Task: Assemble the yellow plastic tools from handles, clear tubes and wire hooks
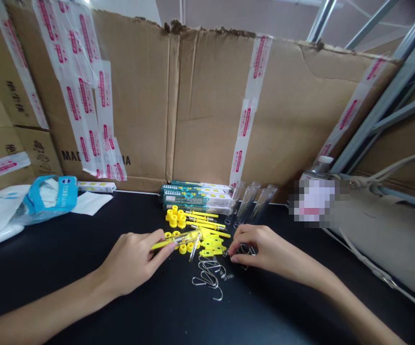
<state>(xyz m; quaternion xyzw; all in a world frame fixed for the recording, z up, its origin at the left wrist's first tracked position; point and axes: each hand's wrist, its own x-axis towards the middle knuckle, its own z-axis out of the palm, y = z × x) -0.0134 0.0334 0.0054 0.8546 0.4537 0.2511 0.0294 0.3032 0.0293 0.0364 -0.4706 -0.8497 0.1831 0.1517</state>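
My left hand is closed around a slim clear tube with yellow parts, held slanting over the yellow pieces. At the right, my right hand pinches what looks like a small metal spring; more bent metal wire shows beneath its fingers. Between the hands lie flat yellow clips with dark holes. Nearer me are wire hooks and loose springs. Beyond my left fingertips sit several yellow caps and thin yellow rods with metal ends.
Clear tubes stand behind my right hand, beside stacked small boxes. A blue tissue pack lies at the left. A bottle and beige bag are at the right. A cardboard wall closes off the back of the black table.
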